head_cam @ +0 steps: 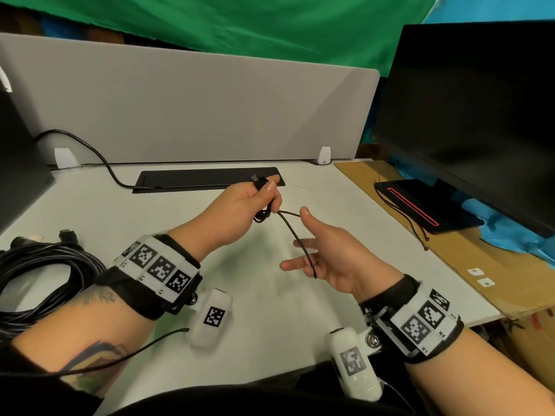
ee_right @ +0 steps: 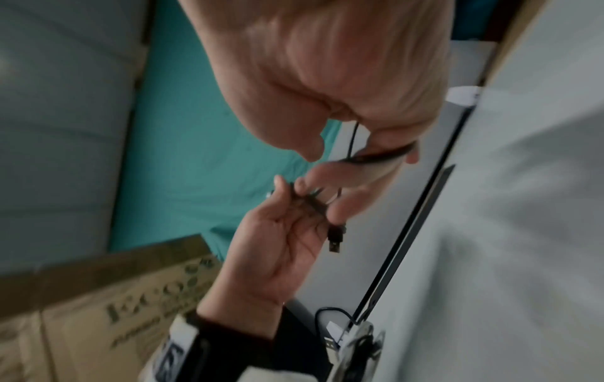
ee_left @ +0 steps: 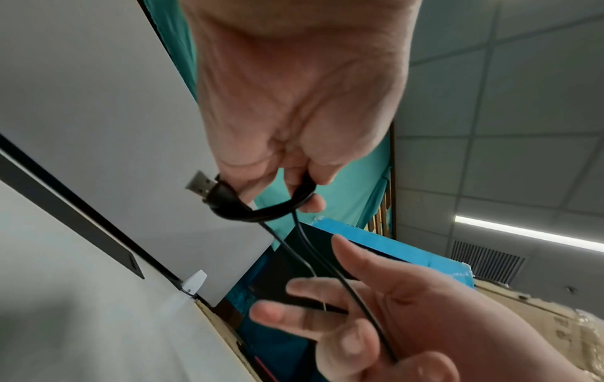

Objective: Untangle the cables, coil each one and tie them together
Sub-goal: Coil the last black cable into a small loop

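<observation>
At the far left of the white desk [head_cam: 168, 217] a thick bundle of black cables [head_cam: 45, 274] lies loosely coiled, apart from both your hands. Your left hand [head_cam: 240, 208] is raised above the middle of the desk, and its fingers are curled around a small coil of the thin black cable [head_cam: 295, 235]; the thumb presses the loops against the other fingers, and the USB plug [head_cam: 259, 180] sticks out on the far side of the fist. From the coil one free length goes down and to the right, into your right hand [head_cam: 333, 253]. This hand is held palm up with the fingers spread and almost straight (they are not closed on anything), and the cable only lies across the palm and passes between the fingers.

The head view shows the plug just as a dark tip. The left wrist view shows it clearly: a flat metal USB plug [ee_left: 201, 184] on a black body, with several tight loops under it, and two thin strands that leave the coil toward the right hand [ee_left: 376, 310]. The right wrist view is blurred; it shows the left hand [ee_right: 287, 248] from the palm side, with the plug hanging.

The cable is thin, black and matte.
</observation>
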Demonstrator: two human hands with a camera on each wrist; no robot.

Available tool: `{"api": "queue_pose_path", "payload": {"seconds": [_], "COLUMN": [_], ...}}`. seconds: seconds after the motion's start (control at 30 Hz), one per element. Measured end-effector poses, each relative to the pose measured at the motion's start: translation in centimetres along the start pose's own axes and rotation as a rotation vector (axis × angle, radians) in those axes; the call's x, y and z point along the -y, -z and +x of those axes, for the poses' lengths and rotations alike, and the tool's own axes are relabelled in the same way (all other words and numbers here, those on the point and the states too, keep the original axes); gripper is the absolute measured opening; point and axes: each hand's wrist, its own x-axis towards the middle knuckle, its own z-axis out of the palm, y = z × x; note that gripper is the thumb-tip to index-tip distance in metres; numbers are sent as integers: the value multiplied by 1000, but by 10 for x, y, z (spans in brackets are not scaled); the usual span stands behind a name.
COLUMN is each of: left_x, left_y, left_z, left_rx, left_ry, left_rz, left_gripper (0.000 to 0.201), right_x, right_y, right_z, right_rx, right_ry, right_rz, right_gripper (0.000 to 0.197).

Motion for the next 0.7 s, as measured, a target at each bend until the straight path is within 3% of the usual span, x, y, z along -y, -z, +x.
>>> {"api": "queue_pose_path", "payload": {"seconds": [0.2,0.3,0.4,0.57,0.7], "left_x": [6,13,15,9,-1], "left_y": [0,4,2,-5,-8], "left_z": [4,4,9,12,6], "left_rx": [-136,-170,-225,-200,-113], "left_ry": [133,168,181,111,132], "left_rz": [168,108,-225,-967,-1263], "left_gripper": [53,55,58,50,51], "right_x": [-7,5,8,-10,-22], "right_y": [-10,1,10,-1,-7], "right_z": [-1,-2,-1,4,7], "right_rx": [-186,-199,-29,173,299], "right_ry": [397,381,280,317,262], "right_rz": [-182,-112,-45,25,96], "right_gripper": [78,66,33,21,19]}}
